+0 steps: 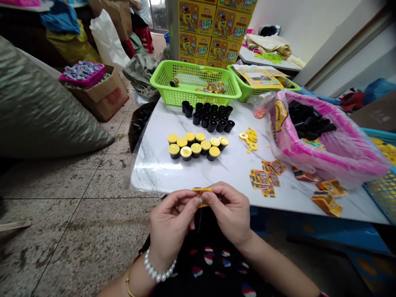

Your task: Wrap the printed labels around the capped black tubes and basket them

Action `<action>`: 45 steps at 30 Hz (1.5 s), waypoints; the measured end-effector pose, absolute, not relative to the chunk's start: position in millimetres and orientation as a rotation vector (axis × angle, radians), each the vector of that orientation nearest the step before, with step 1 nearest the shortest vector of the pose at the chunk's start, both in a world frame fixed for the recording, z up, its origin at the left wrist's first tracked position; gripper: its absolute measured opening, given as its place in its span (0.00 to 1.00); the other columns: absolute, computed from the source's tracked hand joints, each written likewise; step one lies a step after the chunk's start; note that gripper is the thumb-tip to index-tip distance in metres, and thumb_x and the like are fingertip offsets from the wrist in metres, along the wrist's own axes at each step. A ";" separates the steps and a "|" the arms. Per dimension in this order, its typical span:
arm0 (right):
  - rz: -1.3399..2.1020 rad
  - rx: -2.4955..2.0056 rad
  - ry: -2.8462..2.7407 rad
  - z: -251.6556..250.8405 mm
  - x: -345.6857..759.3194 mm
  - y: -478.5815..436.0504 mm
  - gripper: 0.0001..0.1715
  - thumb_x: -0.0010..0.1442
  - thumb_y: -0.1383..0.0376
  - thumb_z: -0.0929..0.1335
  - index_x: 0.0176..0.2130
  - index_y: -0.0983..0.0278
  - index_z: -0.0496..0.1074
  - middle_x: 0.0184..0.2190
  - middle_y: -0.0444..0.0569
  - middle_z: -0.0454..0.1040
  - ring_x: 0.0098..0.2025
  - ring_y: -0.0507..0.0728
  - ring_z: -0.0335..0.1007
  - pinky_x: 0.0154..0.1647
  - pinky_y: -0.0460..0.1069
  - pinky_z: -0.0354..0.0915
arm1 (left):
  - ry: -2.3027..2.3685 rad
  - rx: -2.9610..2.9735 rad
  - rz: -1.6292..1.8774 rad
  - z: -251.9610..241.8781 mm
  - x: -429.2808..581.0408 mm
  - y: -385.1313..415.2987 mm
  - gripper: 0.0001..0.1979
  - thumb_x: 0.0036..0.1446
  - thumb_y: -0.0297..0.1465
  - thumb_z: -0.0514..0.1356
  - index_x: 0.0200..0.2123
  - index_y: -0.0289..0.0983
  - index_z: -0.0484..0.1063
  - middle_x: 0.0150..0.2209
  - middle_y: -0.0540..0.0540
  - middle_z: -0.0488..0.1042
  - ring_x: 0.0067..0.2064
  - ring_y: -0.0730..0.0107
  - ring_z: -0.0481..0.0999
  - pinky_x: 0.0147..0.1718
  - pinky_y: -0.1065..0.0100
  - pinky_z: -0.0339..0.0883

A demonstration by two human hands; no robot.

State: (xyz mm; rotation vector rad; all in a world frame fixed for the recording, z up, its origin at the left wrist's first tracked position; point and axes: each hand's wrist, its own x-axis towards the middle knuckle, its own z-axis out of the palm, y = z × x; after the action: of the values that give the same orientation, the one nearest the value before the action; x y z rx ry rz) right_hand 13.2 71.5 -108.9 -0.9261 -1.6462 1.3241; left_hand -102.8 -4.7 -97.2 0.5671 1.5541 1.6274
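Observation:
My left hand (173, 220) and my right hand (230, 212) meet at the table's front edge. Thumbs and fingertips of both pinch a small yellow printed label (201, 189), partly covered by the fingers. Ahead of them on the table stand several black cups with yellow lids (196, 149). Behind those is a group of plain black cups (213, 117). To the right of my right hand lies a loose pile of similar printed labels (262, 178). Yellow plastic ring-shaped pieces (249, 139) lie a little farther back.
Two green baskets, one in front (194, 97), line the table's back. A pink basket (324, 152) lined with plastic holds black cups at right, near stacks of labels (328, 202). Yellow cartons (196, 47) rise behind. A large sack (46, 103) fills the left; a person sits far back.

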 end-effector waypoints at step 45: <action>1.407 -0.975 -1.559 -117.3 2.8 71.1 0.10 0.61 0.60 0.72 0.31 0.62 0.76 0.28 0.46 0.77 0.29 0.54 0.72 0.32 0.48 0.68 | 1.313 0.336 1.466 -113.9 -110.8 -0.3 0.17 0.47 0.37 0.72 0.35 0.34 0.73 0.18 0.54 0.72 0.16 0.84 0.61 0.12 0.83 0.50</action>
State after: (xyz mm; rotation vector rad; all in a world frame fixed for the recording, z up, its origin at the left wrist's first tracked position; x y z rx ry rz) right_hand 2.8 71.1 -117.3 -0.9746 -1.5589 1.4068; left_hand -110.8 -0.3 -113.9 0.3362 1.3126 1.4657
